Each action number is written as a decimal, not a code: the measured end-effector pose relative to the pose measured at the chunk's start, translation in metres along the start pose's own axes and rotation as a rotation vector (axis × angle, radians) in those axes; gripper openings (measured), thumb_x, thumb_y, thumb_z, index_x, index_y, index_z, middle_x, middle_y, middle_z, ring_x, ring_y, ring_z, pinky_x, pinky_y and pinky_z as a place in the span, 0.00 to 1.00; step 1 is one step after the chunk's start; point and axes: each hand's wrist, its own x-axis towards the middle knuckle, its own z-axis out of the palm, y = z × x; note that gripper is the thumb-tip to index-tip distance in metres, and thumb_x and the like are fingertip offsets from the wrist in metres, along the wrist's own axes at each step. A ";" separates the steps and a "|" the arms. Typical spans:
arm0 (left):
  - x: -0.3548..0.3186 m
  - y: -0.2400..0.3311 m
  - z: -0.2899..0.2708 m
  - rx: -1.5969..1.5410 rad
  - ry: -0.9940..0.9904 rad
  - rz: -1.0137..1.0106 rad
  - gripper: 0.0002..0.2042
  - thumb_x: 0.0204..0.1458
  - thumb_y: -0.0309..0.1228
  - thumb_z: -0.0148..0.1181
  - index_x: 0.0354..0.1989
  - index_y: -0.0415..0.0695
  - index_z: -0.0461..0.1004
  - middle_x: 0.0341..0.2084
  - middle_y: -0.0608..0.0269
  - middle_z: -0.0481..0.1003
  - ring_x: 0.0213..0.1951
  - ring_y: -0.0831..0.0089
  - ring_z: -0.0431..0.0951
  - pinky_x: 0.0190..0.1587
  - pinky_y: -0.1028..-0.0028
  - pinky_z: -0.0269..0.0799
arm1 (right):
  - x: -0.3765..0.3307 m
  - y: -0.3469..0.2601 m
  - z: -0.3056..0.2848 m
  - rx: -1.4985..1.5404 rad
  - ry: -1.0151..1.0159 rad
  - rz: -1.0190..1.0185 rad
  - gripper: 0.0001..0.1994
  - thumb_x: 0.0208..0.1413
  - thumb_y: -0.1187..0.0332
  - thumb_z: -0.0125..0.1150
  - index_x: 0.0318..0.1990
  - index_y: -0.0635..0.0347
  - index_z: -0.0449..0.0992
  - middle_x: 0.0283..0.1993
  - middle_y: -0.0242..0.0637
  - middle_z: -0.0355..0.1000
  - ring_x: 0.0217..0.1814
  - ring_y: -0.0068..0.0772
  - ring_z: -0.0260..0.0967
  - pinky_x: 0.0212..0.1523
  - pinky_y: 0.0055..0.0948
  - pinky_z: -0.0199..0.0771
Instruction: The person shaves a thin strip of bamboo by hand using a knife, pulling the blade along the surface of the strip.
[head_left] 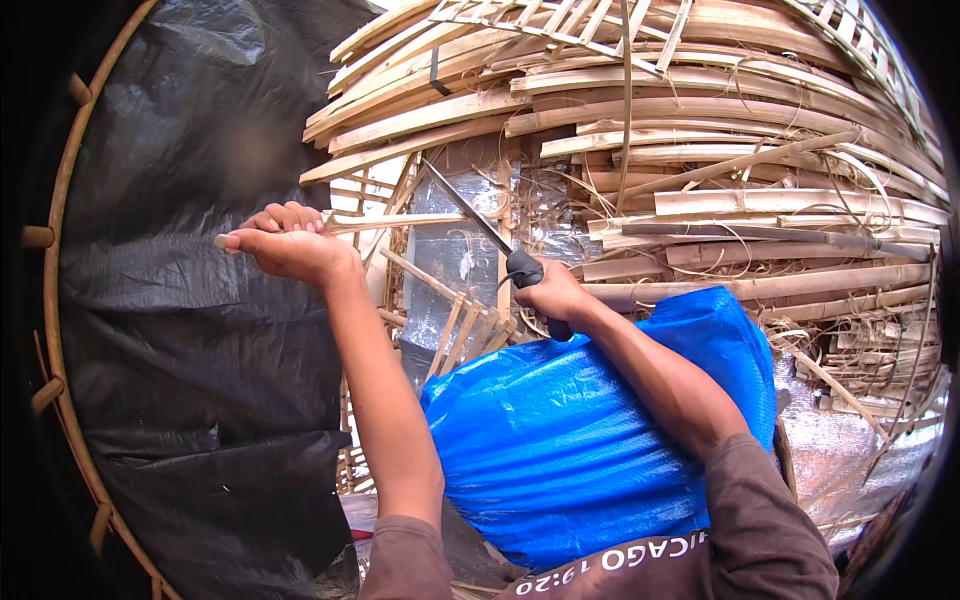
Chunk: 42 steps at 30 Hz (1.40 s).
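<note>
Fingers (285, 222) of your left hand (290, 245) closed on the bamboo strip (400, 221) | right hand (555, 292) wrapped round the knife (490, 235) | blade crossing the strip above the blue tarp (590, 440) | I'd keep the strip taut, blade angled away.

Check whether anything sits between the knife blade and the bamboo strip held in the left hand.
Nothing visible does. The left hand grips the thin bamboo strip, and the knife in the right hand reaches its far end directly.
</note>
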 end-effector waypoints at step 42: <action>0.020 -0.006 0.001 0.205 0.255 -0.045 0.29 0.62 0.63 0.30 0.19 0.52 0.46 0.12 0.71 0.48 0.13 0.78 0.51 0.14 0.76 0.50 | -0.007 0.017 0.013 0.031 0.044 -0.092 0.11 0.43 0.72 0.62 0.35 0.62 0.70 0.24 0.34 0.71 0.22 0.32 0.70 0.24 0.34 0.70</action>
